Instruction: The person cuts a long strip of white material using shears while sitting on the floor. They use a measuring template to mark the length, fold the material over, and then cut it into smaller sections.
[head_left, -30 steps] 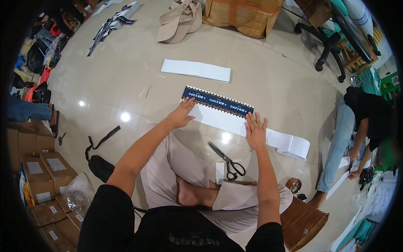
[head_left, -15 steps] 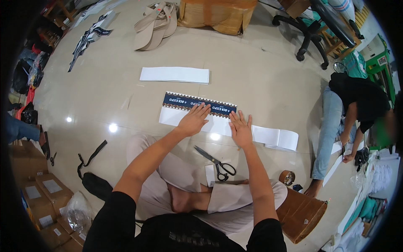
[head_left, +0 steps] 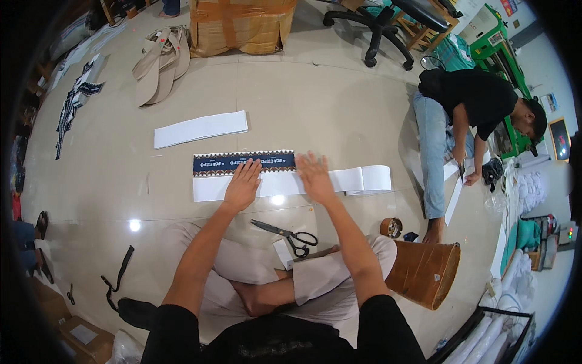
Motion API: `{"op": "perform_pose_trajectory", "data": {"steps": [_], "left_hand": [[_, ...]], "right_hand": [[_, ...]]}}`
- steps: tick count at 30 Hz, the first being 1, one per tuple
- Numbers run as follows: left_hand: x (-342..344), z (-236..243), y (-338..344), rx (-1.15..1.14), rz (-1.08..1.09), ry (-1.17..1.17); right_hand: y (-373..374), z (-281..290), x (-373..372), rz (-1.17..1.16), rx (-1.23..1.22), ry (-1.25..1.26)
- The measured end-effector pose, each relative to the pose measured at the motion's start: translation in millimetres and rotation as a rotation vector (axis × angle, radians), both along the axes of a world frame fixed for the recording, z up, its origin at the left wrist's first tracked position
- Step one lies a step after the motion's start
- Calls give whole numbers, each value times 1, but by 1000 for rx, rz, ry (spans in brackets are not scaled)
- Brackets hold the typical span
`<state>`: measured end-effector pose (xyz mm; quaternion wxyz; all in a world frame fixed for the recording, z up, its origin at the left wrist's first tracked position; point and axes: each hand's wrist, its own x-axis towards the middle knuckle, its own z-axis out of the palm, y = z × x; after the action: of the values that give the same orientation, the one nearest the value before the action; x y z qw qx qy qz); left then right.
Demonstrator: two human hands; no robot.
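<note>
A dark blue printed strip (head_left: pixel 209 164) with a brown zigzag border lies along the far edge of a long white strip (head_left: pixel 212 189) on the floor. My left hand (head_left: pixel 244 184) rests flat across both, fingertips on the blue print. By the blue strip's right end is my right hand (head_left: pixel 315 178), fingers spread and slightly blurred, over the white strip. Past it, the white strip ends in a folded-over part (head_left: pixel 376 178). Black-handled scissors (head_left: pixel 285 232) lie between my hands and my crossed legs, beside a small white piece (head_left: pixel 282 252).
A stack of white strips (head_left: pixel 201 129) lies beyond the blue one. Near my right knee are a tape roll (head_left: pixel 391 227) and a brown box (head_left: pixel 422 273). At right, a co-worker (head_left: pixel 470 100) handles a white strip. Beige straps (head_left: pixel 160 67) and a taped carton (head_left: pixel 242 27) stand farther off.
The view has turned, so the strips look more level and the co-worker shows more fully. My right hand has slid along the strip's end and is blurred; the left stays flat.
</note>
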<state>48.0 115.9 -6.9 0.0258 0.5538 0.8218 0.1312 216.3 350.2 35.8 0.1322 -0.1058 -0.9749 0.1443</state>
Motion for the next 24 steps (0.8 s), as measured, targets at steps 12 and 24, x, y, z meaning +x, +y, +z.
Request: {"op": "perform_pose_trajectory", "data": {"steps": [12,24], "left_hand": [[-8,-17,-9,74,-14,-49],[-11,-83,23,319,-67,-264]], "right_hand": [[-127,31,145,-9,-263,-598],[-128,-34,139,-106,-145,-534]]}}
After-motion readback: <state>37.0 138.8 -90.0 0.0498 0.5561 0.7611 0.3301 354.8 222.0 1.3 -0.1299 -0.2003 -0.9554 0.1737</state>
